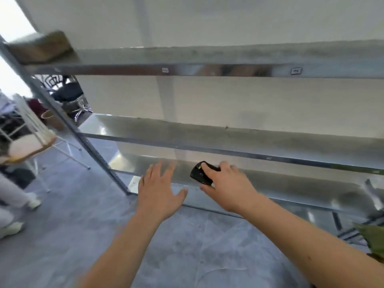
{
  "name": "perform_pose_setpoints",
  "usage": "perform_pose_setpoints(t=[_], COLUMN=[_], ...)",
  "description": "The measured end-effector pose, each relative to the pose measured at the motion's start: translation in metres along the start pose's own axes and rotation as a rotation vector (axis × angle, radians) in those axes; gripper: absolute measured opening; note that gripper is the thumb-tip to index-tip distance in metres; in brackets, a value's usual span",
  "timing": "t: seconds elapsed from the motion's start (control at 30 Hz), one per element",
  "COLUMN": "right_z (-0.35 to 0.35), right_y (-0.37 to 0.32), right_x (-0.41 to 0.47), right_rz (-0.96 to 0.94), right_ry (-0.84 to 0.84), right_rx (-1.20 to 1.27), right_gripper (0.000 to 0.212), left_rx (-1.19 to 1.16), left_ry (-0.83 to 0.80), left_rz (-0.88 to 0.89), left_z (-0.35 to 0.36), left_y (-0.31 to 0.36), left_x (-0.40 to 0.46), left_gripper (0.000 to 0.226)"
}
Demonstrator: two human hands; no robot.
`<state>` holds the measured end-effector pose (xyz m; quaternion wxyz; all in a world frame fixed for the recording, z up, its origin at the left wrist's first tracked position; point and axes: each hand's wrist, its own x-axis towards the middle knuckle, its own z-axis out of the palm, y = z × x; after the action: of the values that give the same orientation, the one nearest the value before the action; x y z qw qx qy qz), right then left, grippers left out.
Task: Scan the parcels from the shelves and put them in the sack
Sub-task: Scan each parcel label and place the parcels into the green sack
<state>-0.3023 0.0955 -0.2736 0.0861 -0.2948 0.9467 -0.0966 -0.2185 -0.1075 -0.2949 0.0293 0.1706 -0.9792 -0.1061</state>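
A brown cardboard parcel [39, 47] lies at the far left end of the top shelf of the metal rack [228, 69]. My right hand [226, 187] grips a small black scanner [200, 173] in front of the lower shelves. My left hand [161, 189] reaches forward beside it with its fingers spread and holds nothing. A green edge, perhaps the sack [372, 238], shows at the right border; I cannot tell for sure. The frame is blurred by motion.
The middle shelf [207, 134] and the lowest shelf [270, 183] show bare metal. The rack's slanted left post [68, 129] stands ahead of me. At the left are a person's legs and shoes [12, 204], a white stand [31, 142] and a black chair [68, 94]. Grey floor [62, 235] lies underfoot.
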Motion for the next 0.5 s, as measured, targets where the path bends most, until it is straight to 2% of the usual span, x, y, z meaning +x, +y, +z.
perform_pose_setpoints(t=[0.23, 0.5], right_z=[-0.015, -0.065], right_y=[-0.108, -0.193], right_x=[0.043, 0.094], right_rz=[-0.158, -0.257], right_ry=[0.027, 0.168], right_rx=[-0.105, -0.105], right_gripper=[0.066, 0.071], left_rx=[-0.005, 0.096], left_ry=[0.108, 0.193], left_rz=[-0.036, -0.035], left_z=[-0.061, -0.135], left_y=[-0.110, -0.172], left_x=[-0.014, 0.011], left_gripper=[0.090, 0.088])
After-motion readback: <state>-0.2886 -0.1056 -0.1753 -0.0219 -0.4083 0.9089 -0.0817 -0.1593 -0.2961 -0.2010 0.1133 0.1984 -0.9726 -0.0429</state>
